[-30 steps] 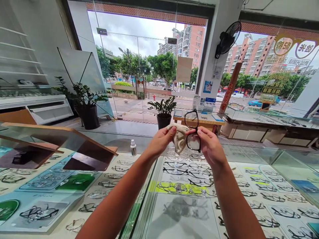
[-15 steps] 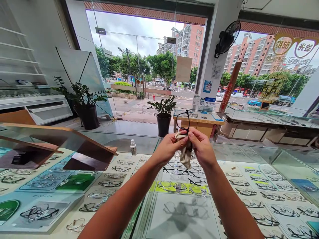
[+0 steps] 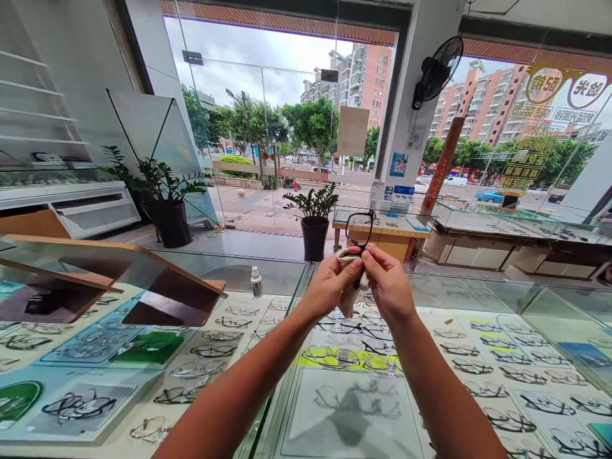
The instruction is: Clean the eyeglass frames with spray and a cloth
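Black-framed glasses (image 3: pixel 360 228) are held up above the glass counter, one lens rim standing above my fingers. My left hand (image 3: pixel 329 280) pinches a beige cloth (image 3: pixel 349 302) around the lower part of the glasses. Close beside it, my right hand (image 3: pixel 388 278) grips the frame near its middle with thumb and fingertips. The cloth hangs below my fingers. The other lens is hidden by the cloth and my left hand.
Rows of glasses (image 3: pixel 507 421) lie inside the glass display counter (image 3: pixel 354 414). A small white bottle (image 3: pixel 257 282) stands left of my hands, near a wooden-edged mirror (image 3: pixel 176 290). Potted plants (image 3: pixel 314 239) stand beyond the counter.
The glasses have turned slightly and shifted a little to the right. The cloth has moved left and hangs less far down below my fingers.
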Demonstrator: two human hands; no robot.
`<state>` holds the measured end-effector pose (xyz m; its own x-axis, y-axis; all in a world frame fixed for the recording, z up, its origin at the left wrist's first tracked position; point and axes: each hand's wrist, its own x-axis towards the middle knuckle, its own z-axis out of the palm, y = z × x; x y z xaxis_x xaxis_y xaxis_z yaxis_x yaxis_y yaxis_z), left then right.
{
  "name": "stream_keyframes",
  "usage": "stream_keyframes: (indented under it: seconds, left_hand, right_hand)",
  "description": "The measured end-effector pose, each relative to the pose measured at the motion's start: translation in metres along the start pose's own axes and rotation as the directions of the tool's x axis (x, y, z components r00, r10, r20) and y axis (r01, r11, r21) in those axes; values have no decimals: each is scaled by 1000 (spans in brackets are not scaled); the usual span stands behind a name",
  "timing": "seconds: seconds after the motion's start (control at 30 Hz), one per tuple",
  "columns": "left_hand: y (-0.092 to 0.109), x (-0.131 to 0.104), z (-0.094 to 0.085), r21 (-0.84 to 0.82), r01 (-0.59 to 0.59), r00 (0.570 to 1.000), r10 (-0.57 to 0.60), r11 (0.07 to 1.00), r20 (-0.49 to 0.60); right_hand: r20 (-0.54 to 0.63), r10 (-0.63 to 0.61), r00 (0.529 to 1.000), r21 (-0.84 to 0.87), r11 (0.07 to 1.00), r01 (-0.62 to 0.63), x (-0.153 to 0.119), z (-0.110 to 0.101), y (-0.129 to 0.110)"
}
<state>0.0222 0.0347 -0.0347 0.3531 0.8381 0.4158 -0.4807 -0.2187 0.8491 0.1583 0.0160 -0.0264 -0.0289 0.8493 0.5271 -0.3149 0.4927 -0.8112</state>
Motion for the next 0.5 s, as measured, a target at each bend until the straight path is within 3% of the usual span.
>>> stream_keyframes:
  seconds: [0.07,0.23,0.43,0.5]
  left_hand:
    - [4,1,-3,-24,19,1000,-18,1000,20]
    - [13,-1,-8,-22,63,979,-57,998,197]
    - [-1,2,1,-24,-31,1000,31,999,2]
    - [1,2,-1,-32,-11,1000,12,999,25]
  right_hand:
    - [0,-2,1000,17,1000,2,0,0,-3]
    - [-49,2,999,67,998,1,1,-1,-8]
    - [-5,1,1000,15,1000,-1,-1,1,-2]
    - [-13,-2,1000,27,1000,2,-1,1,-4]
